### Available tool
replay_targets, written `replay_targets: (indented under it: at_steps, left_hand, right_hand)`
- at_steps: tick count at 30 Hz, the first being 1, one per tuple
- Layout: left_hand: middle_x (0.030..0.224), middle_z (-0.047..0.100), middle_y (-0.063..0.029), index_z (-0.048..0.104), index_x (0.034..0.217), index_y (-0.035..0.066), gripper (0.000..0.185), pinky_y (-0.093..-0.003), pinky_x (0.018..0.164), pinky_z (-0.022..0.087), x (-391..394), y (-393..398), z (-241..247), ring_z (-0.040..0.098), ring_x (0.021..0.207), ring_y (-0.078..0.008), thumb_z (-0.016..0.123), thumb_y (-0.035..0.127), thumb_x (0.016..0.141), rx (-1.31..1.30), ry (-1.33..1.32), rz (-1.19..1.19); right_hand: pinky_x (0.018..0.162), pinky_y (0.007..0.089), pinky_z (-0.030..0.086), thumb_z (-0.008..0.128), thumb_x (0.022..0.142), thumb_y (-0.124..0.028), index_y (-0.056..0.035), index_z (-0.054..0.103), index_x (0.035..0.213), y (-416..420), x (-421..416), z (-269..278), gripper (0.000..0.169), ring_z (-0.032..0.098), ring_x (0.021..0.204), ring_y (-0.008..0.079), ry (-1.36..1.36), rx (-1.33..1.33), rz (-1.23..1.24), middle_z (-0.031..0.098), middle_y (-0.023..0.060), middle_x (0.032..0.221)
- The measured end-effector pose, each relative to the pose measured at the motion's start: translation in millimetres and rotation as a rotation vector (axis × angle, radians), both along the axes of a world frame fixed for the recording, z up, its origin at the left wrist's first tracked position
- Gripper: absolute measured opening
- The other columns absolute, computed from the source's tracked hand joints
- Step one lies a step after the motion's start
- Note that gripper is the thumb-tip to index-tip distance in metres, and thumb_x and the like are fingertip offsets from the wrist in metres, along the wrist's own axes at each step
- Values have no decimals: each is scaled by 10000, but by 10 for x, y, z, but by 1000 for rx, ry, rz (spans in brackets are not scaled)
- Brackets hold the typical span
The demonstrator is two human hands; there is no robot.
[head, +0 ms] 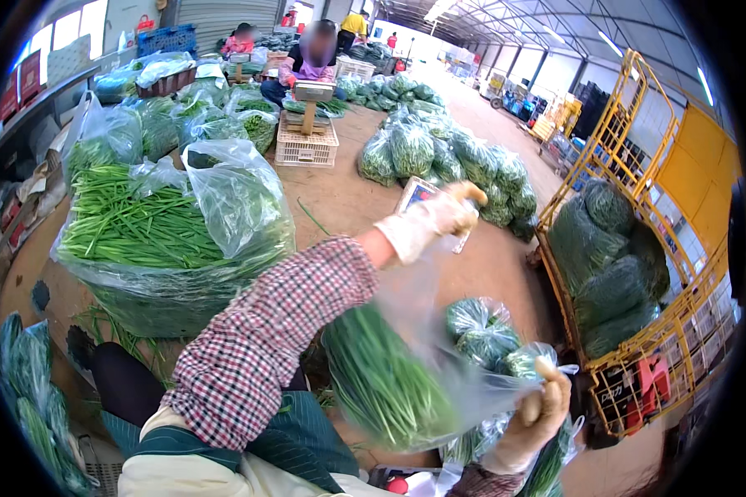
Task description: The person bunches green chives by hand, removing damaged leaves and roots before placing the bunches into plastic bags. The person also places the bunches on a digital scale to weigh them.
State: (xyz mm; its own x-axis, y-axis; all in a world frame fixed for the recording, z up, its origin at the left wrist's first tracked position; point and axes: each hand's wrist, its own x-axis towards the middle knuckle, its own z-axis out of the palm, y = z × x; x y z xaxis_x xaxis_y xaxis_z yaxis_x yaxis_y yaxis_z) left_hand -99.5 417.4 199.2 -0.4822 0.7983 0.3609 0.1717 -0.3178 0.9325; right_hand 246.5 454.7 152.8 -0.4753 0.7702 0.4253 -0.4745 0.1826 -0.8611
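Observation:
My left hand [438, 217], in a pale glove under a checked sleeve, is raised at the centre with its fingers closed on the top of a clear plastic bag. My right hand [534, 410], gloved too, grips the other side of the bag's mouth at the lower right. Between them hangs the bag of long green leafy stalks [385, 379], blurred in part. To the left stands a large open plastic sack [161, 292] filled with loose green stalks [137, 223]. Several tied bags of greens [485, 329] lie just beyond the held bag.
A yellow metal cage cart [566, 298] with full bags stands at the right. Filled bags [410, 149] are heaped on the floor ahead. A scale [314, 93] rests on a white crate [306, 146], with a person sitting behind it. More bagged greens lie at the lower left.

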Motion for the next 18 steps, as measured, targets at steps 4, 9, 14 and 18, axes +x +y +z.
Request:
replay_targets:
  at_steps: [4, 9, 14, 18]
  left_hand:
    - [938, 645, -87, 562, 1293, 77, 528, -295, 692, 497, 392, 268, 283, 605, 790, -181, 585, -28, 776, -38, 312, 29]
    - [1117, 668, -107, 543, 1350, 140, 573, -322, 832, 502, 831, 257, 658, 617, 975, -232, 509, -51, 811, -2, 524, -15]
    - [1168, 670, -114, 543, 1350, 85, 528, -254, 796, 492, 687, -401, 795, 611, 908, -140, 479, -40, 840, 6, 592, 132]
    - [1204, 649, -180, 578, 1280, 66, 480, -345, 950, 489, 550, -249, 434, 629, 1101, -287, 491, -10, 815, 182, 795, 134]
  right_hand:
    - [538, 175, 333, 626, 850, -208, 58, 612, 1121, -205, -706, -32, 380, 425, 587, 20, -88, -138, 307, 576, -23, 798]
    - [521, 183, 293, 632, 904, -288, -27, 513, 1057, 203, -1689, -93, 325, 315, 545, 16, 379, -211, 521, 431, -76, 708]
    - [647, 202, 449, 543, 970, -194, -71, 599, 1069, -47, -2536, -307, 168, 565, 733, 48, 471, -159, 595, 634, -25, 913]
    - [1105, 354, 355, 488, 1021, -229, -65, 368, 1443, -364, -2673, -489, 469, 455, 1292, 212, 120, -526, 646, 468, 116, 1406]
